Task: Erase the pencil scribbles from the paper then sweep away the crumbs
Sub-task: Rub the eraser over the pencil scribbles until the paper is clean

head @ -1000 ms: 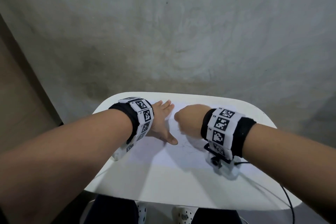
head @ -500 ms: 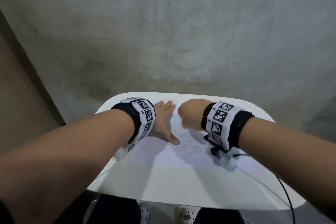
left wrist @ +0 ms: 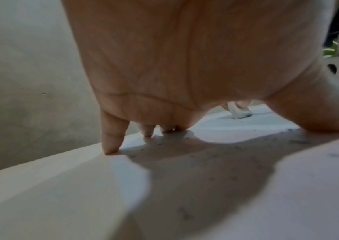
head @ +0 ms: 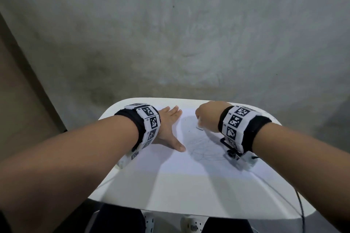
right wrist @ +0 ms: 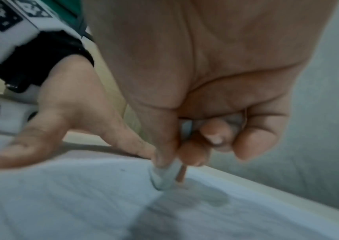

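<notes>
A white sheet of paper (head: 181,161) lies on the small white table (head: 170,195), with faint pencil scribbles (head: 204,147) in its middle. My left hand (head: 168,128) lies flat on the paper's left part, fingers spread and pressing down (left wrist: 111,146). My right hand (head: 208,115) is curled at the paper's far edge and pinches a white eraser (head: 199,127) between thumb and fingers (right wrist: 164,177), its tip on the paper. Dark eraser crumbs (left wrist: 215,155) are scattered around the left hand.
A grey concrete wall (head: 189,34) stands right behind the table. A black cable (head: 301,208) runs off the table's right front corner. My knees and shoes (head: 189,227) show below the front edge.
My right hand with the eraser has slid away from me and to the right, uncovering the scribbles in the middle of the paper. The left hand has stayed pressed in place.
</notes>
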The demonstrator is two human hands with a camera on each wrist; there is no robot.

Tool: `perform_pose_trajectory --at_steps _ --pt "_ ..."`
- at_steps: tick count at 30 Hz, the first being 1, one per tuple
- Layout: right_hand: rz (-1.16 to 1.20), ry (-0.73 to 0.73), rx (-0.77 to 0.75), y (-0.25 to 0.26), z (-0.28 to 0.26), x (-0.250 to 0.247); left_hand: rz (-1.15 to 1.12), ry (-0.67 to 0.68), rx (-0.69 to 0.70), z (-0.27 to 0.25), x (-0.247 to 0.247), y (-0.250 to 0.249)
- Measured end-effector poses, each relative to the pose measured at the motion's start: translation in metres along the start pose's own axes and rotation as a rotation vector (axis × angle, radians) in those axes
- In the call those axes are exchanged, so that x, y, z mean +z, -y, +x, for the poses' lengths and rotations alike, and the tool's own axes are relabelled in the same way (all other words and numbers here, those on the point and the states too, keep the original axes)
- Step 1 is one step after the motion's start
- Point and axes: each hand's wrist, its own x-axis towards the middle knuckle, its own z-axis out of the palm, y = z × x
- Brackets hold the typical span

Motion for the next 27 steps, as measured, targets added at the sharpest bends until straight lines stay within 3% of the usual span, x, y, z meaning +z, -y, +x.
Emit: perform_pose_trajectory --at_steps 7,12,16,20,24,27 --pt "0.046 0.012 -0.01 0.003 -0.002 -0.002 0.077 0.061 0.112 -0.009 0.006 0.005" --pt "0.038 0.064 -0.209 0.039 -0.024 0.01 0.059 0.023 0.113 -0.012 0.006 0.0" --pt "0.06 -0.01 -0.083 0.026 -0.02 0.006 0.095 0.039 0.097 -0.014 0.004 -0.002" --pt "-0.006 0.029 -0.227 0.047 -0.023 0.013 0.074 0.01 0.09 -0.018 0.004 -0.005" --pt "0.105 -0.025 -0.078 0.026 -0.019 0.007 0.069 0.041 0.097 -0.016 0.003 -0.002" --pt "0.035 0.013 -0.191 0.042 -0.025 0.008 0.075 0.033 0.092 -0.022 0.001 -0.006"
